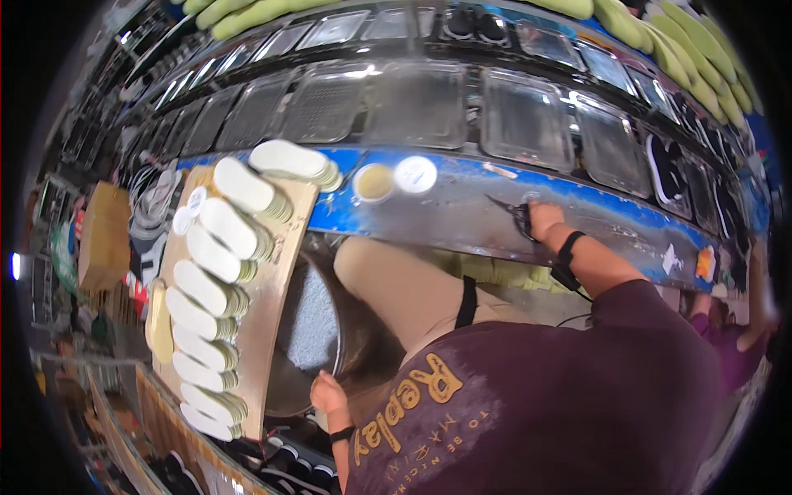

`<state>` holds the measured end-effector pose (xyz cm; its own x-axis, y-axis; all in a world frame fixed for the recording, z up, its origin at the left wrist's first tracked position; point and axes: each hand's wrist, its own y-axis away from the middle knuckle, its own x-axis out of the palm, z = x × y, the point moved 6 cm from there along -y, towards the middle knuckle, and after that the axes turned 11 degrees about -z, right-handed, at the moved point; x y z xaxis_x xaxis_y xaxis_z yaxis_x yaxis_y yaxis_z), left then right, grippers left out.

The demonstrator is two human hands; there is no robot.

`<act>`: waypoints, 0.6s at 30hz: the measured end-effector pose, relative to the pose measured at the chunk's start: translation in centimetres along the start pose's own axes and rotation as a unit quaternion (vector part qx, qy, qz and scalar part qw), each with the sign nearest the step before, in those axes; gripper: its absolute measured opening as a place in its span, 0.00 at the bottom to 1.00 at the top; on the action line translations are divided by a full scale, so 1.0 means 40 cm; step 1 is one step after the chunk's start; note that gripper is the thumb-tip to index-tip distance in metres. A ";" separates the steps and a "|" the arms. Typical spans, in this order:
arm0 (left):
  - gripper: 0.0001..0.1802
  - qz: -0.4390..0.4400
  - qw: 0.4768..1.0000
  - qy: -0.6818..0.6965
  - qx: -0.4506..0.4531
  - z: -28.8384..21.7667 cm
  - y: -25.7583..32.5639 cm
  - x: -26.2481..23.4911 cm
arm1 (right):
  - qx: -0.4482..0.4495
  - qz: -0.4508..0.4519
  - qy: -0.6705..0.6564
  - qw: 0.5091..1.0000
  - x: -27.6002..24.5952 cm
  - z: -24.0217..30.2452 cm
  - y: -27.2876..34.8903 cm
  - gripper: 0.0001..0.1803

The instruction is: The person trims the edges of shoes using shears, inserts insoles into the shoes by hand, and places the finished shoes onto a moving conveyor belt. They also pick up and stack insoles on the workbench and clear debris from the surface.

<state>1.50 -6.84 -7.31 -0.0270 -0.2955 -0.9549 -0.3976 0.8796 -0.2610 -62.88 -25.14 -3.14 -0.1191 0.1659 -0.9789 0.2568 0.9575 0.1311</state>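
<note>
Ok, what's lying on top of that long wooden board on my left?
The wooden board carries a row of stacked white shoe insoles running its whole length, plus a small round white lid near the far end. What lies under the stacks is covered.

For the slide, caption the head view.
Right hand grips dark scissors on blue bench; left hand touches round metal tub.

A long grey metal surface with a worn blue painted edge [462, 206] curves across the view. On it lie a round open tin of yellowish paste [374, 182], a round white lid [416, 174] just beside it, and dark scissors [516, 216]. A pale wooden board [276, 272] rests on its left end, carrying stacks of white shoe insoles [223, 256].
</note>
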 end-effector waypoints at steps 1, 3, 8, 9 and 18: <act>0.22 0.001 1.000 -0.014 -0.027 0.021 0.006 0.005 | -0.049 -0.018 -0.044 0.998 -0.006 0.028 -0.027 0.18; 0.24 0.016 1.000 -0.009 -0.010 0.002 -0.006 0.014 | -0.072 -0.041 -0.078 0.993 -0.013 -0.007 -0.014 0.15; 0.26 0.043 0.999 -0.028 -0.016 0.004 -0.013 0.020 | -0.052 -0.247 -0.190 0.949 -0.128 -0.223 -0.041 0.15; 0.26 0.037 0.998 -0.037 -0.031 0.027 -0.004 0.015 | -0.024 -0.248 -0.172 0.953 -0.144 -0.282 -0.069 0.16; 0.27 0.074 0.996 -0.040 0.006 0.026 -0.018 0.032 | 0.385 -0.218 -0.032 0.896 -0.060 -1.072 0.009 0.19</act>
<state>2.70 -7.48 -8.47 -0.0118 -0.1316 -0.9912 -0.3841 0.9158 -0.1170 -103.62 -15.09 5.96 -0.3196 -0.2226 -0.9210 0.7876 0.4780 -0.3888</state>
